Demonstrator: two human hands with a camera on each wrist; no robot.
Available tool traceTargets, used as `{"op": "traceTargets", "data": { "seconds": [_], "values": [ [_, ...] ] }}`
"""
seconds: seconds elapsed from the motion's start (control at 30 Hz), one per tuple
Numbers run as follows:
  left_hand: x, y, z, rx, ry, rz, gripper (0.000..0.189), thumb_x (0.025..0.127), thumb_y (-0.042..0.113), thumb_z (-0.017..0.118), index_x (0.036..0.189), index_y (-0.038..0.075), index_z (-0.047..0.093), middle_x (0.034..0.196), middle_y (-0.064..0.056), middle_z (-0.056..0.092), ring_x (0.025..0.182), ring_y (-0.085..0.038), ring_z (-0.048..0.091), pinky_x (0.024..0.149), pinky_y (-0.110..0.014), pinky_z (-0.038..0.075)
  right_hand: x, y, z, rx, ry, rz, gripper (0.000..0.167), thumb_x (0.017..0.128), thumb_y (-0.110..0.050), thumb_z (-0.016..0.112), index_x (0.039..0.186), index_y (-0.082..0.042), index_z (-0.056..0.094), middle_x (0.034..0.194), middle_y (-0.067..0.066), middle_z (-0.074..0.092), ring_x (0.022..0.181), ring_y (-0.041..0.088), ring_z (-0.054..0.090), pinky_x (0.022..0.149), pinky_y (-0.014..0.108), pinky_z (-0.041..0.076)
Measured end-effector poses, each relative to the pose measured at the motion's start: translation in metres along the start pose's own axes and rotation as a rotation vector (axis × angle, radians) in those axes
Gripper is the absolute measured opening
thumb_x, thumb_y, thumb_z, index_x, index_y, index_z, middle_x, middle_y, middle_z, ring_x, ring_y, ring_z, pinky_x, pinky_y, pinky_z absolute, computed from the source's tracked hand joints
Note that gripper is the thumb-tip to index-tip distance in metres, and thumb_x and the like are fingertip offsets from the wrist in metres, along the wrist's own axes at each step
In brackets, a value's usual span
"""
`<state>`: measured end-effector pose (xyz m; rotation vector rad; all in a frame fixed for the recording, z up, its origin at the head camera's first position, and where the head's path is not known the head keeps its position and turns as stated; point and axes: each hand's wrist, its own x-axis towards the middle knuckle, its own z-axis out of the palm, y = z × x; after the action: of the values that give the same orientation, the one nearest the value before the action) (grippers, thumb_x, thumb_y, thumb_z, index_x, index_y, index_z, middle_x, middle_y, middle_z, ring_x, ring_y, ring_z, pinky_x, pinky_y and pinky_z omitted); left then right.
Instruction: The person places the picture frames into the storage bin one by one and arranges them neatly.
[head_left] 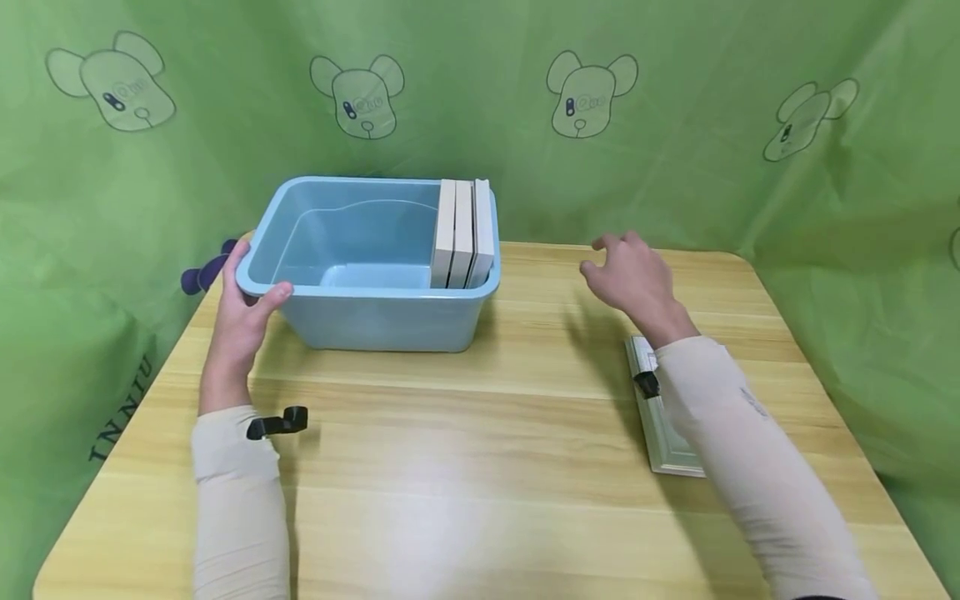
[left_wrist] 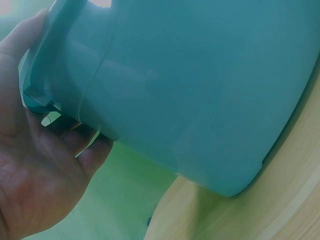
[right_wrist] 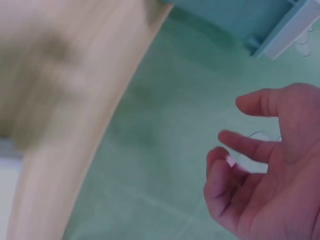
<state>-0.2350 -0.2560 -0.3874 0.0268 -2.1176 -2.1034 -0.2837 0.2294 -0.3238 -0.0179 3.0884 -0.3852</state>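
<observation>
A blue plastic bin point(head_left: 375, 321) stands at the back left of the wooden table. My left hand point(head_left: 242, 321) grips its left front corner, thumb over the rim and fingers against the outside; the left wrist view shows the hand point(left_wrist: 45, 165) under the rim. Several pale books point(head_left: 462, 237) stand upright side by side at the bin's right end. To the right of the bin, my right hand point(head_left: 632, 277) hovers above the table with fingers loosely bent, holding nothing. Below that forearm lies a pale green book point(head_left: 660, 433), flat and partly hidden by the sleeve.
A green curtain point(head_left: 480, 100) with bear-head drawings hangs behind and beside the table point(head_left: 420, 467). A dark purple object point(head_left: 201, 277) pokes out behind my left hand at the table's left edge. Black camera mounts point(head_left: 279, 422) sit on both wrists.
</observation>
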Motion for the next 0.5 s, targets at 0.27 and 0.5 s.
{"op": "traceTargets", "data": {
  "seconds": [0.27,0.5],
  "values": [
    [0.001,0.0,-0.001,-0.006,-0.005,-0.002,0.087,0.088,0.019,0.068,0.153,0.036,0.013,0.16,-0.006,0.02,0.144,-0.023,0.023,0.123,-0.044,0.016,-0.002,0.049,0.013,-0.04,-0.146,-0.08,0.049,0.093,-0.031,0.048,0.135,-0.006,0.051,0.129,0.025,0.049,0.114,0.04,0.05,0.083,0.056,0.047],
    [0.002,0.0,0.0,-0.029,0.0,0.017,0.087,0.088,0.017,0.068,0.153,0.033,0.014,0.158,-0.011,0.021,0.142,-0.024,0.025,0.123,-0.041,0.018,-0.006,0.087,0.023,-0.106,-0.262,-0.226,0.044,0.091,-0.021,0.05,0.13,-0.001,0.056,0.116,0.028,0.059,0.104,0.042,0.059,0.085,0.057,0.048]
  ]
}}
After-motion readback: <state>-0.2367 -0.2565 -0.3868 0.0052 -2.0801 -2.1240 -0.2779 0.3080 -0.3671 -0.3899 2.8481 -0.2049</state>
